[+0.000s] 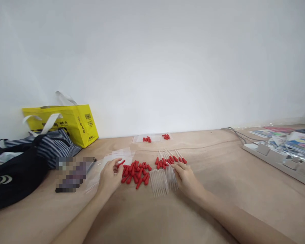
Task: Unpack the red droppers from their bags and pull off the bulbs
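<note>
My left hand (111, 175) is closed in a pinch on a red rubber bulb (121, 164), just left of a pile of red rubber bulbs (136, 171). My right hand (187, 177) has its fingertips together on a thin clear dropper tube, whose end shows near the fingers. Under and beside those fingers lies a row of clear dropper tubes (159, 183), side by side on the table. Beyond it are several droppers with red bulbs fitted (171, 159), their thin stems pointing toward the wall. The palm side of my right hand is hidden.
Clear plastic bags (112, 157) lie behind my left hand. More red bulbs (147, 139) and tubes lie by the wall. At left are a yellow bag (85, 123), a striped bag (54, 149) and a black cap (22, 179). A white power strip (277, 164) and papers occupy the right.
</note>
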Available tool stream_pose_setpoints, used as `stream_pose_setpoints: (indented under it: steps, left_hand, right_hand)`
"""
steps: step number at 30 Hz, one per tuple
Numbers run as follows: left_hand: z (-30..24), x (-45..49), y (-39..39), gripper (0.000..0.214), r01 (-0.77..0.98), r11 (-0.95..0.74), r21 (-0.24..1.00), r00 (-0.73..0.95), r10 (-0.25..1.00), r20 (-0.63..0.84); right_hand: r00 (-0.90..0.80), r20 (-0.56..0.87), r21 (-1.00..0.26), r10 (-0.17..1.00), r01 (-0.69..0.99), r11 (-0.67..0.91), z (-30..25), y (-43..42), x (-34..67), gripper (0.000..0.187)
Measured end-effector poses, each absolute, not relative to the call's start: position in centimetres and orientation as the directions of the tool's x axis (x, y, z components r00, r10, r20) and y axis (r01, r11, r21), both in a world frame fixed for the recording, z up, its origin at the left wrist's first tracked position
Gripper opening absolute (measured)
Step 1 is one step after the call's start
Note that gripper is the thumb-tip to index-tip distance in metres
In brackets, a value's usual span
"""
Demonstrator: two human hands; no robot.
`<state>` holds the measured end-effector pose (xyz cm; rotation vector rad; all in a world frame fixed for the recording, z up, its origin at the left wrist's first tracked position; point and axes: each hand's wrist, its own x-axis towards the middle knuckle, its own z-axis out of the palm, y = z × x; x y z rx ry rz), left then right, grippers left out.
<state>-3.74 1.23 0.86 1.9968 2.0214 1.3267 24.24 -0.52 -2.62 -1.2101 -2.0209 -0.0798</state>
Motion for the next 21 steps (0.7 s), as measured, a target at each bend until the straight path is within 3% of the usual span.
stream_pose_setpoints:
  steps: [3, 6, 21]
  left_hand:
    - [0.7, -5.3, 1.8, 0.023, 0.802, 0.003, 0.597, -0.334, 0.832, 0.444]
    - [0.3, -5.5, 2.1, 0.017, 0.799, 0.066, 0.598, -0.380, 0.826, 0.416]
    - [0.3, -6.0, 2.1, 0.028, 0.839, 0.149, 0.524, -0.376, 0.855, 0.359]
  right_hand:
    - [-0.302, 0.581, -0.203, 0.756, 0.846, 0.493, -2.3, -0.3, 22.9, 0.029]
    - [-0.300, 0.547, -0.161, 0.781, 0.878, 0.450, -2.2, -0.3, 21.7, 0.026]
    - [-0.256, 0.508, -0.268, 0.822, 0.860, 0.434, -3.0, -2.2, 20.1, 0.023]
